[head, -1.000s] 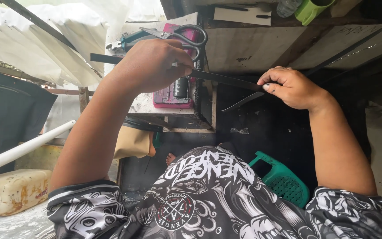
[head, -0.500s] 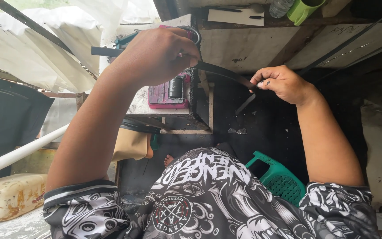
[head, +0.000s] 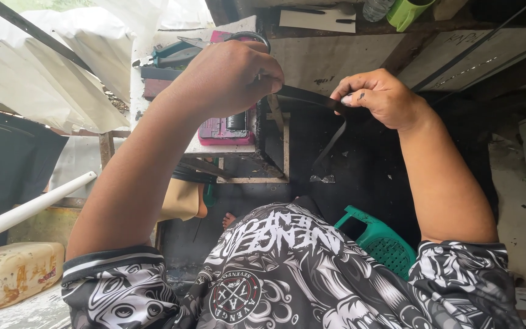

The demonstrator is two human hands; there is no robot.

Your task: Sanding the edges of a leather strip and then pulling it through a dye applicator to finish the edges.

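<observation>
1. Head view, risk: we judge the scissor blades could nick the fingers of our right hand (head: 382, 97), which pinches the long flat black strip (head: 312, 97) close to where our left hand (head: 229, 76) works; a slack strip could also twist and spoil the cut.
2. Head view, hands: our left hand is curled tight through the grey-handled metal scissors (head: 252, 38), fingers together. Our right hand is closed on the strip, whose loose end (head: 330, 146) dangles above the green plastic stool (head: 385, 240).
</observation>
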